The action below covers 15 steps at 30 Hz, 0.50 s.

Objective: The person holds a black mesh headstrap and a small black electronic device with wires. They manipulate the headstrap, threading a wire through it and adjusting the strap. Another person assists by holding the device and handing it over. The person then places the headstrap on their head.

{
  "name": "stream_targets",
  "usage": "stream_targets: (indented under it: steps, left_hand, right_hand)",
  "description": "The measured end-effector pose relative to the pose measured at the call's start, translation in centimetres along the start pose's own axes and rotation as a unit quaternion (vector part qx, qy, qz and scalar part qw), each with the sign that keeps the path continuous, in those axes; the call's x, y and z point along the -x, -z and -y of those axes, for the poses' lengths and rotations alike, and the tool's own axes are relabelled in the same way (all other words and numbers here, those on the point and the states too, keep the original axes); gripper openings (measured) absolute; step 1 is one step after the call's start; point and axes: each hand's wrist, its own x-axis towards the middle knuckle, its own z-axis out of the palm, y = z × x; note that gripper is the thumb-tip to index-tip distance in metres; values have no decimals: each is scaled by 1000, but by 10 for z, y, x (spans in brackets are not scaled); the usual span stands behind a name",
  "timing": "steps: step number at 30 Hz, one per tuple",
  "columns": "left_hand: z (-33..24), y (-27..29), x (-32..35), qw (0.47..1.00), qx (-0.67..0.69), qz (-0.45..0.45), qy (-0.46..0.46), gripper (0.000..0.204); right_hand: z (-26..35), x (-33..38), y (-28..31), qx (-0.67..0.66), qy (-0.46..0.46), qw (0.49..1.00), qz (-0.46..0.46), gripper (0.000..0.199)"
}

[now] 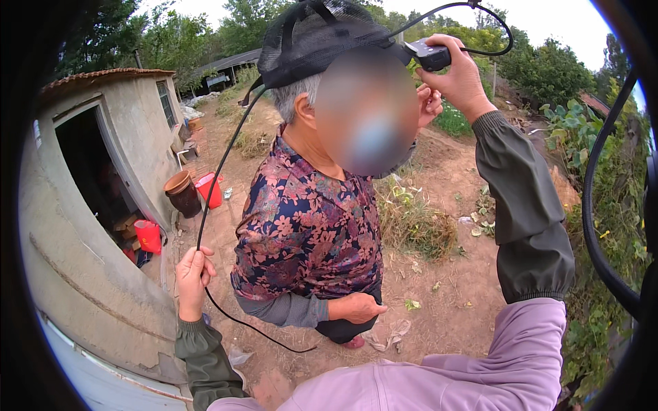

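A person in a floral top stands close in front of me, wearing a black mesh cap. At the front of the cap, my right hand grips a small black box-shaped device with a thin black wire looping from it. My left hand pinches a black cable that runs down from the cap's back edge; its loose lower end curves toward the ground. One hand of the other person is raised beside the device, while their other hand is held at the waist.
A plastered shed with an open doorway stands at the left. Beside it are a brown bucket and red buckets. Dry plants lie on the dirt ground behind the person. Green vines grow along the right.
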Motion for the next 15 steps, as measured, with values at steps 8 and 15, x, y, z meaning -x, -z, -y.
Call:
stream_targets:
  steps: [8, 15]
  left_hand:
    - [44, -13, 19, 998, -17, 22, 61, 25]
    - [101, 8, 31, 995, -28, -33, 90, 23]
  right_hand:
    - [-23, 4, -42, -12, -73, 997, 24, 64]
    - [25, 26, -49, -61, -191, 979, 37, 76]
